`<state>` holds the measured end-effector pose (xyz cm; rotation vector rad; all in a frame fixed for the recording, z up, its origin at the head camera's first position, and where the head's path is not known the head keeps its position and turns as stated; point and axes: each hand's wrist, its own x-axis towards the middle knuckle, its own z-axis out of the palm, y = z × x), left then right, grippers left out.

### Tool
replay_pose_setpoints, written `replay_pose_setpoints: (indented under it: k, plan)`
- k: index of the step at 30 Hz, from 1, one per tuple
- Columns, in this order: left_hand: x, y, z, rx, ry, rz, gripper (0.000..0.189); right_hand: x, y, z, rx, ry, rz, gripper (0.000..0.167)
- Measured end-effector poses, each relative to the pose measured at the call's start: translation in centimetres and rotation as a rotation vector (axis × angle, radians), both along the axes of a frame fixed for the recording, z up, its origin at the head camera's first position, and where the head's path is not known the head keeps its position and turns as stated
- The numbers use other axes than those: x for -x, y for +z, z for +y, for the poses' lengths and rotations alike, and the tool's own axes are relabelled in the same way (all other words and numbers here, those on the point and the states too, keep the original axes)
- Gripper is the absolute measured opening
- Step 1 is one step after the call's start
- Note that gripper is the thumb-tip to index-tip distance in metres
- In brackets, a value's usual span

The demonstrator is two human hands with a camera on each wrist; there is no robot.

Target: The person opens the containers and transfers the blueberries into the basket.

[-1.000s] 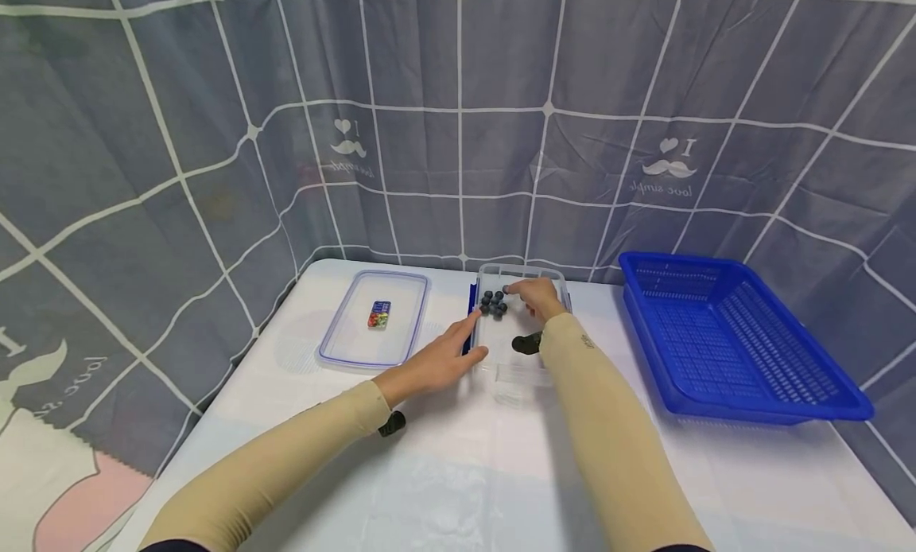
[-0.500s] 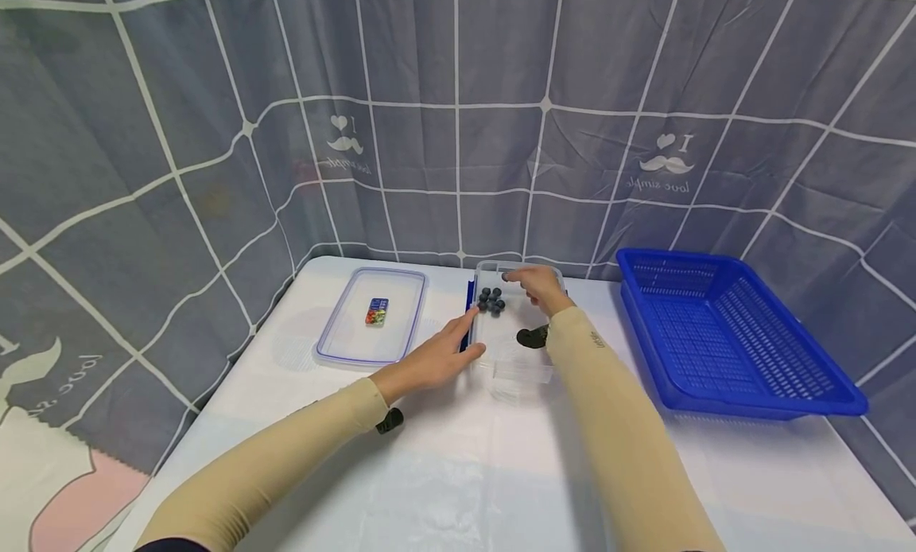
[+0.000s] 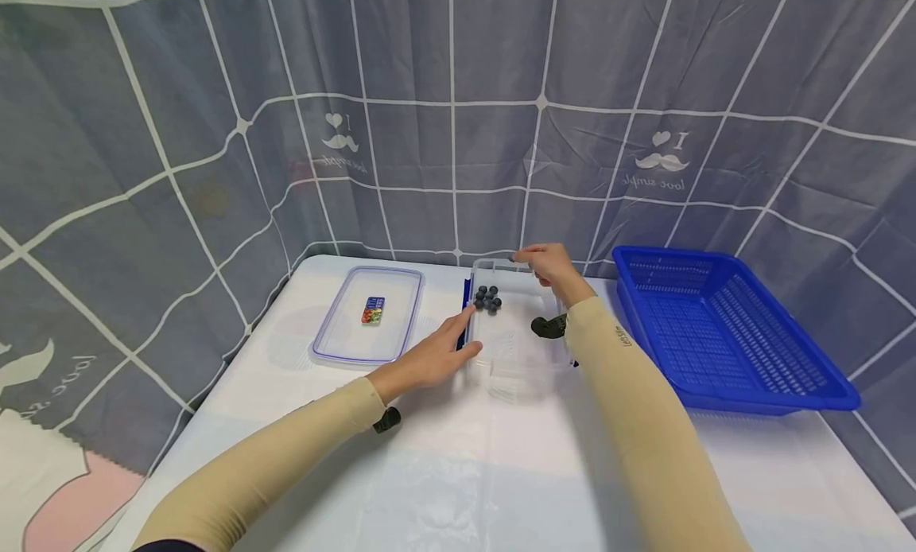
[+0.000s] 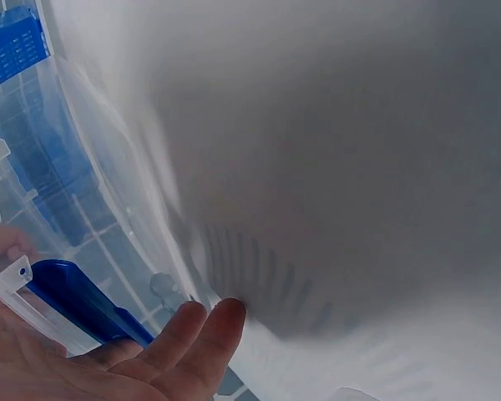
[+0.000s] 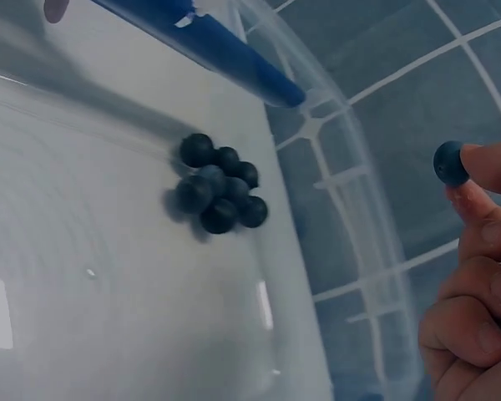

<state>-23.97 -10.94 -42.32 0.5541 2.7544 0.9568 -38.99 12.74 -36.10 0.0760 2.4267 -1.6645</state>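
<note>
My right hand (image 3: 549, 267) pinches one blueberry (image 5: 450, 163) between thumb and index finger, the other fingers curled. It is raised at the far rim of a clear plastic container (image 3: 511, 341). Inside, several blueberries (image 5: 221, 188) lie clustered on the bottom towards the far left corner, also visible as a dark group of berries (image 3: 488, 299) in the head view. My left hand (image 3: 435, 353) lies along the container's left side, fingers extended and thumb apart. In the left wrist view its fingers are beside the blue latch (image 4: 83, 301), holding nothing.
To the left lies a clear lid (image 3: 336, 341) with a blue seal and a small colourful label (image 3: 373, 310). A large blue basket (image 3: 716, 329) stands on the right. A grey grid curtain (image 3: 501, 138) hangs behind the white-covered table (image 3: 429, 472).
My right hand has risen away from the berry cluster with a blueberry, moving back and slightly right to the container's far rim. The left hand stays by the container's side.
</note>
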Motion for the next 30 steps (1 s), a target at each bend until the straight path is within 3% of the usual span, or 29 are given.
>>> replay_pose_setpoints:
  k: [8, 16, 30]
  plan:
    - [0.0, 0.1, -0.1, -0.001, 0.001, 0.011, 0.078, -0.5, 3.0, 3.0, -0.051, 0.012, 0.044, 0.039]
    - [0.2, -0.2, -0.1, -0.004, -0.007, 0.012, 0.077, -1.3, 5.0, 8.4, -0.094, 0.017, 0.059, 0.045]
    - [0.1, 0.0, 0.0, -0.002, -0.011, 0.005, 0.077, -3.3, 5.3, 17.9, -0.176, 0.014, 0.012, 0.063]
